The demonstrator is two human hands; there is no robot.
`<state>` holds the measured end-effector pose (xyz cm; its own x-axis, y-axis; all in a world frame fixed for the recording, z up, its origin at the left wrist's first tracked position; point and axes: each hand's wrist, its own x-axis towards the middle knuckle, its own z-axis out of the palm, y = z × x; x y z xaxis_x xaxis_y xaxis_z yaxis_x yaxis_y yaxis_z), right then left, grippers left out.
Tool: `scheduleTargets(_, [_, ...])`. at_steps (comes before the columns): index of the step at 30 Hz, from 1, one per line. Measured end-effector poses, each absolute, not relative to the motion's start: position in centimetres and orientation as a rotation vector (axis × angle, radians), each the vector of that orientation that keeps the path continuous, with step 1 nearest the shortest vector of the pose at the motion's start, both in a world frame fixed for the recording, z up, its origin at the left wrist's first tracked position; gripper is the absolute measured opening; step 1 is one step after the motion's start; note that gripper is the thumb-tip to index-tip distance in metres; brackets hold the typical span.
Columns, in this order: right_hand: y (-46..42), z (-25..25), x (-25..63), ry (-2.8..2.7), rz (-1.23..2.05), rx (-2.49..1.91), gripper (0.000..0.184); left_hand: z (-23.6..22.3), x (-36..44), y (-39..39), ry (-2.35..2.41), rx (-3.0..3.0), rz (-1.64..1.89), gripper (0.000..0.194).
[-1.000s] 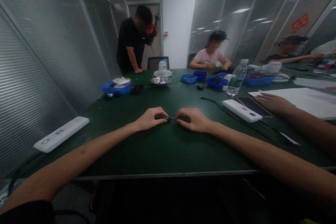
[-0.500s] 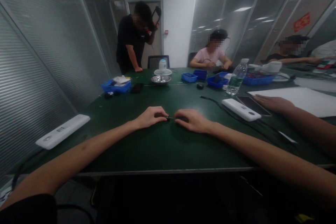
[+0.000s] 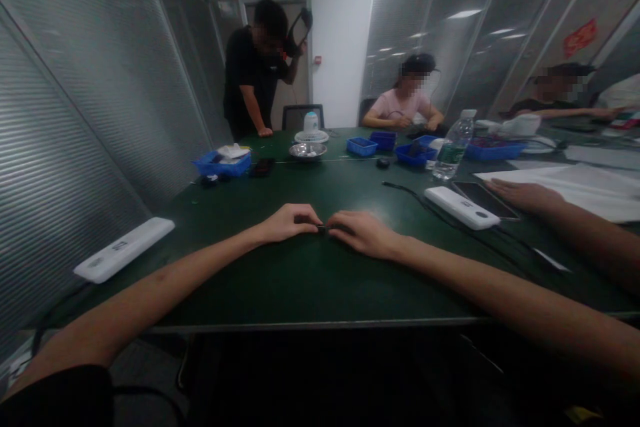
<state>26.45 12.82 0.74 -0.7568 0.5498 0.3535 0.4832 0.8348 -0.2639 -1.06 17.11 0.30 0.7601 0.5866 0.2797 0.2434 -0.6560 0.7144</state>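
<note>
Over the middle of the green table, my left hand (image 3: pixel 290 222) is closed in a pinch on a small dark piece (image 3: pixel 321 229). The piece is too small to name and mostly covered by fingertips. Facing it, my right hand (image 3: pixel 364 232) is also closed, with its thumb and fingers together at the other side of the piece. A thin rod seen earlier at these fingers is now almost wholly hidden. The fingertips of both hands are very near each other, just above the tabletop.
A white power bank (image 3: pixel 125 250) lies left, another white power bank (image 3: pixel 461 207) right with a black cable (image 3: pixel 410 192). Beyond stand a bottle (image 3: pixel 454 145), a metal bowl (image 3: pixel 308 151) and blue trays (image 3: pixel 223 163). A co-worker's hand (image 3: pixel 525 197) rests near a phone (image 3: pixel 485 200); other people are across the table.
My right hand has moved slightly left, closing the gap to my left hand, so the thin rod between them hardly shows. The white sheet at right has shifted and creased.
</note>
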Motion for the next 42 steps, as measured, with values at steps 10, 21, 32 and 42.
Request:
scheduleTargets(10, [12.7, 0.4, 25.2, -2.576, 0.222, -0.756, 0.028, 0.2, -0.8, 16.9, 0.571, 2.293, 0.641, 0.025])
scheduleTargets(21, [13.7, 0.4, 25.9, -2.220, 0.259, -1.108, 0.025, -0.1, -0.7, 17.1, 0.709, 2.186, 0.642, 0.073])
scheduleTargets(32, [14.2, 0.2, 26.1, -2.122, 0.253, -1.246, 0.026, -0.1, -0.8, 17.3, 0.834, 2.369, 0.679, 0.039])
scheduleTargets(42, [14.2, 0.4, 26.1, -2.118, 0.265, -1.280, 0.025, 0.0, -0.5, 16.5, 0.684, 2.591, 0.710, 0.025])
